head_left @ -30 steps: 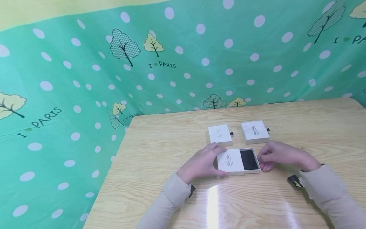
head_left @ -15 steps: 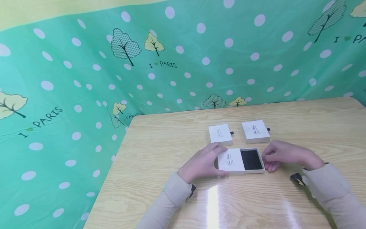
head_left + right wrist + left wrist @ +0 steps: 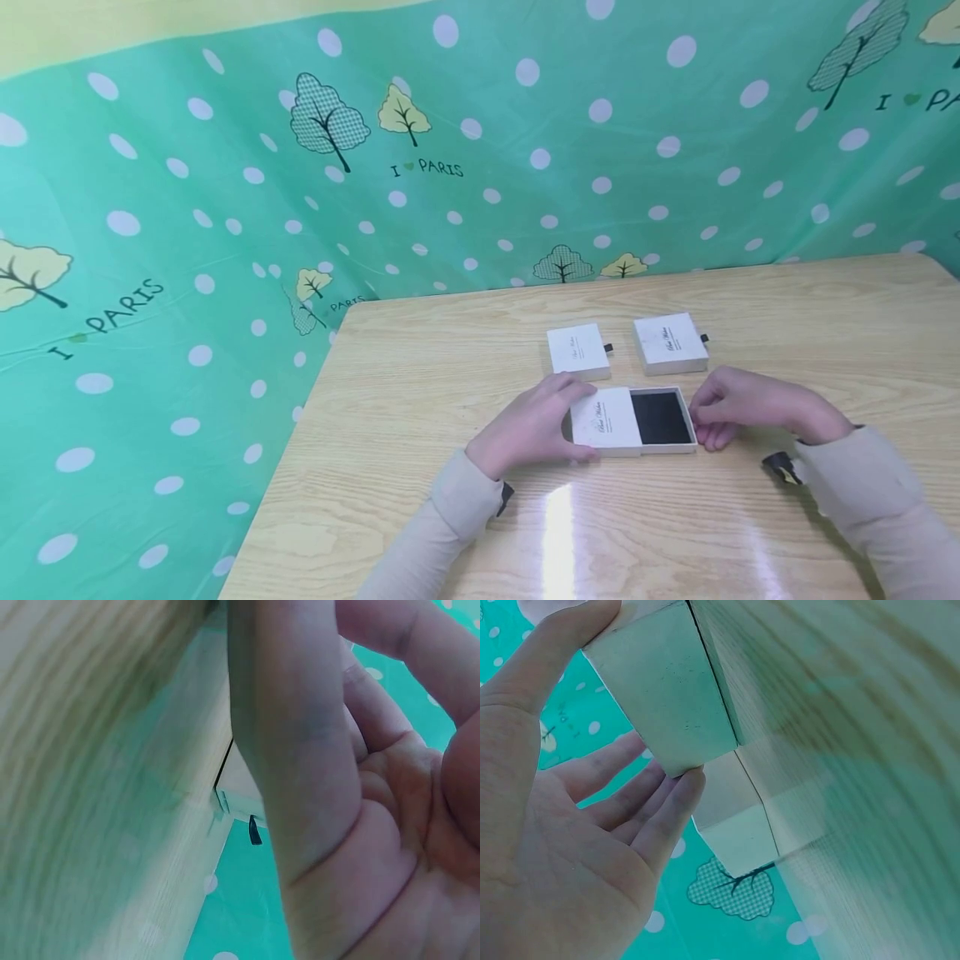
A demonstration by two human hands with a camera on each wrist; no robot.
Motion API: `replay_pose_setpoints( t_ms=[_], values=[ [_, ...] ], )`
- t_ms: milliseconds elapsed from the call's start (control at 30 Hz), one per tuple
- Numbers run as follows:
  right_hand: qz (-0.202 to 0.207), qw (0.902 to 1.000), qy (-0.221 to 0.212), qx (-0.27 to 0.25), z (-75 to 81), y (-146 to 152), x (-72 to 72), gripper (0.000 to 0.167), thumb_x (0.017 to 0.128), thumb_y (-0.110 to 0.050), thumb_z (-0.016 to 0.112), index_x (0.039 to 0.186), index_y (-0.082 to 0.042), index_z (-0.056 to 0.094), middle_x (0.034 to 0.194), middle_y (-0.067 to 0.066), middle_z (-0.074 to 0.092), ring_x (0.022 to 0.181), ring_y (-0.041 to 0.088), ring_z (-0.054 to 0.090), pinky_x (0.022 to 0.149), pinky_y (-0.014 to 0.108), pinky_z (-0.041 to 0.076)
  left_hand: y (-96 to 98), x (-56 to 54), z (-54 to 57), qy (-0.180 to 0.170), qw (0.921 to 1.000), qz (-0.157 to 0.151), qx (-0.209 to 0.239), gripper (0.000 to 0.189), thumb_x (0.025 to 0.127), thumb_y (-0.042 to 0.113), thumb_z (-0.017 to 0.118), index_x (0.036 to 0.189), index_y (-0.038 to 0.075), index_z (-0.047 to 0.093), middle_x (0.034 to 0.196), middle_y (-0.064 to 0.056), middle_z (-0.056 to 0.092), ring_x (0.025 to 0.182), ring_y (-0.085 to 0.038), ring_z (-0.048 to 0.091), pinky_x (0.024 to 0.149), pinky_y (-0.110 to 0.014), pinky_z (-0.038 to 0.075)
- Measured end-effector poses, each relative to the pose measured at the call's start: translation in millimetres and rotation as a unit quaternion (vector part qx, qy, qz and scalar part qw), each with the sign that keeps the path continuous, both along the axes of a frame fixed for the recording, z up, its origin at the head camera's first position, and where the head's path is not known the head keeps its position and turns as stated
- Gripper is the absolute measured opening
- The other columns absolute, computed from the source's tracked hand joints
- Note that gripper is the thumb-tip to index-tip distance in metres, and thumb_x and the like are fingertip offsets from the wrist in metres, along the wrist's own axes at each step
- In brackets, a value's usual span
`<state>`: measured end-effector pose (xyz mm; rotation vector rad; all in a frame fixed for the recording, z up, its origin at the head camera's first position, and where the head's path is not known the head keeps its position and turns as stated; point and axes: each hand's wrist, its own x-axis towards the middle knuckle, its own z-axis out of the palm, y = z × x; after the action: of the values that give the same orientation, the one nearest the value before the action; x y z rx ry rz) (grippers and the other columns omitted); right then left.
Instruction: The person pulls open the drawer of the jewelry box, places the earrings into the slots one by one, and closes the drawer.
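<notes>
Nearest, the left hand (image 3: 532,425) spanned the front box (image 3: 630,421), its fingers gripping the left part of the cover (image 3: 606,425) between thumb and the rest. The right hand (image 3: 738,407) had its fingers curled in a pinch on the right end of the drawer (image 3: 667,450); the exact point of contact, perhaps a tab, was hidden. The box lay flat on the worktop (image 3: 420,392), between the hands, its drawer partly out and its dark lining (image 3: 663,419) exposed.

Likely faults: too long a pull could free the drawer from the cover with a jerk; a skewed pull could jam it; a hard squeeze by the left hand could bind it; a loose one could let the cover slide along. The left fingers, close to the rear-left box (image 3: 577,352), might also nudge it.

Orientation: the drawn-out box had its long axis running left to right, roughly parallel to the worktop's far edge, with the drawer end pointing to the person's right. Beyond, the rear-left box and the rear-right box (image 3: 670,346) pointed their dark tabs (image 3: 704,338) the same way. Farthest hung a dotted green cloth (image 3: 495,225).
</notes>
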<state>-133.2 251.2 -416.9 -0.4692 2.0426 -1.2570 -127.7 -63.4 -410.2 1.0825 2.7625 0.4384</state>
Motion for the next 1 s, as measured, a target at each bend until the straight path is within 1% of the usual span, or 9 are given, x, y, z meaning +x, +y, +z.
replay_pose_setpoints(
  t_ms=[367, 533, 700, 833, 933, 1000],
  values=[
    [-0.006, 0.9998, 0.003, 0.02, 0.9, -3, 0.3, 0.019, 0.09, 0.002, 0.052, 0.082, 0.008, 0.068, 0.074, 0.013, 0.069, 0.066, 0.02, 0.07, 0.063, 0.034, 0.062, -0.6, -0.9, -1.2, 0.003, 1.0, -0.005, 0.002, 0.083, 0.075, 0.051, 0.082, 0.143, 0.014, 0.05, 0.147, -0.001, 0.047, 0.133, -0.014, 0.047, 0.111, -0.028, 0.042],
    [-0.003, 0.9996, 0.019, 0.02, 0.8, -1, -0.2, 0.019, 0.089, 0.001, 0.052, 0.081, 0.007, 0.069, 0.074, 0.013, 0.069, 0.066, 0.021, 0.07, 0.062, 0.034, 0.062, -0.2, -0.4, -0.2, 0.0, 1.0, -0.005, -0.001, 0.084, 0.075, 0.051, 0.082, 0.143, 0.014, 0.049, 0.149, -0.003, 0.046, 0.135, -0.016, 0.045, 0.113, -0.029, 0.04],
    [-0.009, 0.9985, 0.041, 0.036, 4.4, 2, -1.6, 0.019, 0.093, -0.004, 0.055, 0.085, 0.004, 0.071, 0.076, 0.011, 0.07, 0.068, 0.02, 0.069, 0.063, 0.033, 0.061, 0.8, -0.2, 1.2, 0.008, 0.9999, -0.012, -0.009, 0.084, 0.076, 0.051, 0.081, 0.143, 0.013, 0.049, 0.147, -0.003, 0.047, 0.134, -0.015, 0.046, 0.112, -0.029, 0.041],
    [-0.028, 0.9965, 0.058, 0.053, 10.6, 5, -2.3, 0.02, 0.095, -0.008, 0.058, 0.095, 0.005, 0.072, 0.077, 0.009, 0.07, 0.068, 0.02, 0.067, 0.062, 0.031, 0.06, 0.9, -0.4, 1.6, 0.012, 0.9997, -0.015, -0.015, 0.084, 0.077, 0.053, 0.08, 0.144, 0.014, 0.049, 0.147, -0.002, 0.047, 0.135, -0.015, 0.046, 0.112, -0.028, 0.041],
    [-0.039, 0.9933, 0.086, 0.068, 16.5, 6, -3.0, 0.021, 0.096, -0.01, 0.059, 0.1, 0.005, 0.072, 0.078, 0.007, 0.071, 0.068, 0.018, 0.067, 0.061, 0.03, 0.06, 0.2, -0.7, 1.0, 0.016, 0.9995, -0.016, -0.021, 0.085, 0.077, 0.055, 0.079, 0.145, 0.015, 0.047, 0.147, -0.001, 0.047, 0.135, -0.015, 0.046, 0.112, -0.029, 0.041],
    [-0.046, 0.9893, 0.11, 0.085, 20.6, 7, -3.6, 0.022, 0.096, -0.012, 0.06, 0.102, 0.005, 0.073, 0.079, 0.005, 0.071, 0.07, 0.016, 0.067, 0.062, 0.029, 0.059, 0.2, -1.0, 0.1, 0.019, 0.9994, -0.018, -0.022, 0.086, 0.077, 0.056, 0.079, 0.146, 0.016, 0.046, 0.147, -0.001, 0.047, 0.135, -0.015, 0.046, 0.111, -0.029, 0.041]
  ],
)
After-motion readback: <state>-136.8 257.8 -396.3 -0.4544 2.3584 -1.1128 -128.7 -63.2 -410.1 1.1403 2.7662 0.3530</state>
